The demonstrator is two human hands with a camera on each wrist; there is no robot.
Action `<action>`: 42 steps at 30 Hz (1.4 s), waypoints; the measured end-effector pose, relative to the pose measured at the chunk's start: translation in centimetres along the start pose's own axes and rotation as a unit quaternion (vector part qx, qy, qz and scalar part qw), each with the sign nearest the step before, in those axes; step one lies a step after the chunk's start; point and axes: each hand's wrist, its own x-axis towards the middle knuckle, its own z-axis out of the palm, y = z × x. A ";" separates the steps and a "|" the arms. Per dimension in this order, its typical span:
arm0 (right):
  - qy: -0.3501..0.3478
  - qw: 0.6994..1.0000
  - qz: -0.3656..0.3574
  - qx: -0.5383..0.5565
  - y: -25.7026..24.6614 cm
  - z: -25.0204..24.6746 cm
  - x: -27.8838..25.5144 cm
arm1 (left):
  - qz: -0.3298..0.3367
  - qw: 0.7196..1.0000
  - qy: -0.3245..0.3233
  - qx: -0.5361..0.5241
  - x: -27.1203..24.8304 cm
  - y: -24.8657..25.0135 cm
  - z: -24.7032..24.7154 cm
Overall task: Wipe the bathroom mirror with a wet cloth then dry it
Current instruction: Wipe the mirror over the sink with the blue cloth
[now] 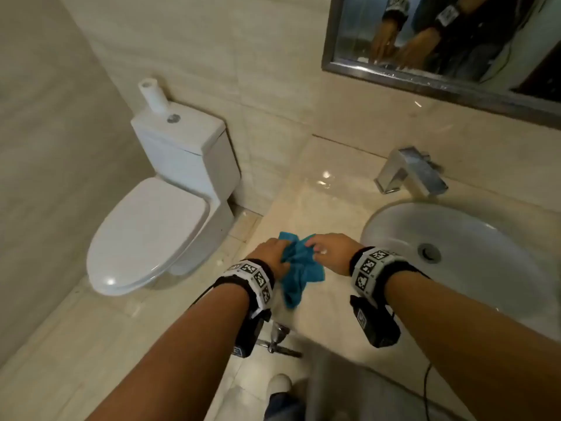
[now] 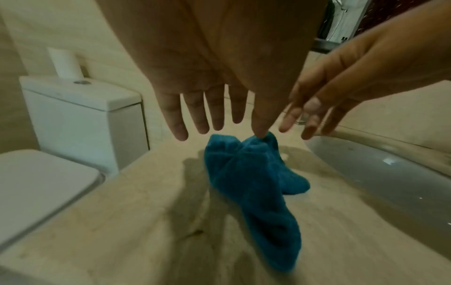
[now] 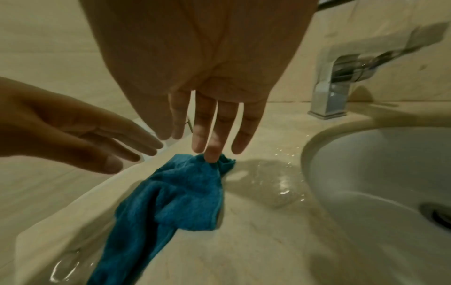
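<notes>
A crumpled blue cloth [image 1: 300,268] lies on the beige counter [image 1: 318,202] left of the sink, one end draped over the front edge [image 3: 127,241]. My left hand [image 1: 270,253] and right hand [image 1: 329,249] hover on either side of it. In the left wrist view the left hand [image 2: 207,115] has straight, spread fingers, its thumb tip at the top of the cloth [image 2: 244,173]. The right hand [image 3: 214,125] is likewise straight-fingered, one tip at the cloth's peak. Neither hand is curled round the cloth. The mirror [image 1: 455,41] hangs on the wall above, streaked and reflecting my arms.
A white round sink [image 1: 455,238] sits right of the cloth, with a chrome faucet [image 1: 409,171] behind it. Water lies on the counter [image 3: 273,183] beside the cloth. A white toilet [image 1: 151,232] with a paper roll [image 1: 153,95] on its tank stands to the left.
</notes>
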 end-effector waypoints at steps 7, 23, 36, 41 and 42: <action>-0.006 1.000 -0.017 -0.012 1.0 2.8 3.8 | 0.028 0.999 -0.002 -0.019 2.6 -0.9 2.5; 0.100 0.995 -0.013 -0.019 1.1 -5.3 -2.9 | 0.046 0.994 0.081 -0.057 -1.2 3.7 -5.7; 0.276 0.949 -0.025 0.152 -1.4 -17.3 -13.4 | 0.257 0.940 0.215 -0.055 -5.8 17.8 -18.6; 0.377 0.921 0.026 0.098 -1.0 -20.0 -15.5 | 0.326 0.919 0.216 -0.050 -5.8 21.1 -21.3; 0.396 0.913 0.034 0.097 -0.9 -20.6 -16.0 | 0.333 0.919 0.205 -0.050 -5.6 21.5 -21.5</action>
